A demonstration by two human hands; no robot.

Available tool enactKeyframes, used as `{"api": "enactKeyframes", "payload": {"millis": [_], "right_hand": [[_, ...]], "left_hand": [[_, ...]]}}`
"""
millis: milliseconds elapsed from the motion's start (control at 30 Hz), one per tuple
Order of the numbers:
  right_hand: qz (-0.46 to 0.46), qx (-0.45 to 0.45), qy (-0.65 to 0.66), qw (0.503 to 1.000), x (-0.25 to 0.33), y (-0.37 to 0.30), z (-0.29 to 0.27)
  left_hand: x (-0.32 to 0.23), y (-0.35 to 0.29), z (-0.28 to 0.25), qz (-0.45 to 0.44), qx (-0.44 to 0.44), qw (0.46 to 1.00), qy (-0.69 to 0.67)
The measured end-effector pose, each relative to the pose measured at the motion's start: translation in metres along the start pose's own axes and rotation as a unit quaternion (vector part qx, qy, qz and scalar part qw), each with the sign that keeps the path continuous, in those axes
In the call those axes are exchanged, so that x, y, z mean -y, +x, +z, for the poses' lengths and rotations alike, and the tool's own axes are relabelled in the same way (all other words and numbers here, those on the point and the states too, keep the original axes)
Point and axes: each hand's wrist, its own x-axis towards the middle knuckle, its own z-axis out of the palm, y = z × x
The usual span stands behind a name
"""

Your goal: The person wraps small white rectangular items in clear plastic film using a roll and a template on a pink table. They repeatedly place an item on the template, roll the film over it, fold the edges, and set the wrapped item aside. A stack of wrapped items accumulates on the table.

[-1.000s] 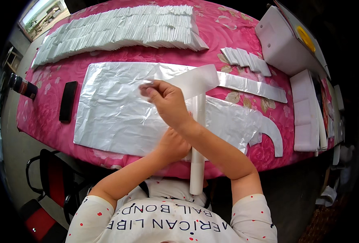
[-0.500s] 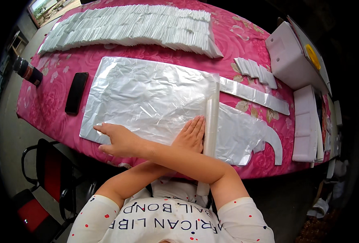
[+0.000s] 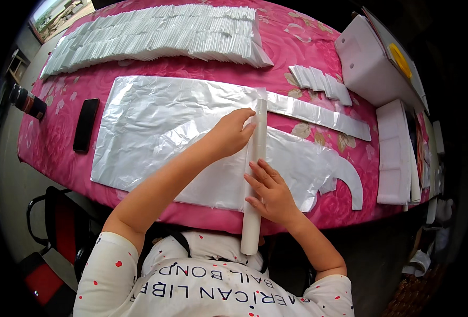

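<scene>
A stack of thin, clear-white plastic bags point(image 3: 154, 121) with cut handles lies flat on the table. Across it rests a long pale roll point(image 3: 252, 222), lying front to back and jutting past the table's near edge. My left hand point(image 3: 234, 132) is at the roll's left side toward its far end, thumb and forefinger apart; its other fingers are partly hidden. Nearer to me, my right hand point(image 3: 273, 198) rests on the roll from the right, fingers spread. To the right of the roll, the bags' curved handle point(image 3: 353, 185) and straight handle strip point(image 3: 318, 119) extend over the cloth.
Long rows of folded white packets point(image 3: 154, 37) cover the far side. A few more packets point(image 3: 321, 84) lie by white foam boxes point(image 3: 360, 58) at right. A black phone point(image 3: 86, 125) and dark bottle point(image 3: 28, 101) are at left. Chairs point(image 3: 62, 222) stand beside the pink floral tablecloth point(image 3: 292, 37).
My crossed arms have uncrossed. My right hand has swung from the bags' left side to the roll; my left hand has shifted farther up along it. The whole view has shifted slightly.
</scene>
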Motion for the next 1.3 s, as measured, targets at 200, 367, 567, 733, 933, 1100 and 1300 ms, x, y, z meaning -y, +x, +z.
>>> {"api": "enactKeyframes", "payload": {"millis": [200,367,567,733,933,1100,1300], "right_hand": [[0.007,0.001,-0.006,1.0,-0.002,-0.006,-0.001],[0.016,0.001,0.015,1.0,-0.01,-0.013,0.0],[0.012,-0.011,0.02,1.0,-0.01,-0.013,0.002],[0.003,-0.017,0.033,0.999,-0.007,-0.011,0.004],[0.007,-0.021,0.021,1.0,-0.01,-0.013,0.004],[0.0,-0.023,0.032,0.999,-0.01,-0.011,0.007],[0.005,-0.026,0.046,0.999,-0.013,-0.014,0.008]], "left_hand": [[0.011,-0.053,0.017,0.122,0.038,0.972,0.197],[0.033,-0.123,-0.029,0.091,0.201,0.922,0.319],[0.025,-0.159,-0.118,0.003,0.213,0.896,0.391],[-0.013,-0.141,-0.185,-0.198,0.104,0.857,0.464],[-0.049,-0.095,-0.185,-0.11,-0.013,0.892,0.438],[-0.039,-0.076,-0.035,0.038,0.047,0.995,0.082],[0.012,-0.069,0.059,0.078,-0.015,0.991,0.111]]}}
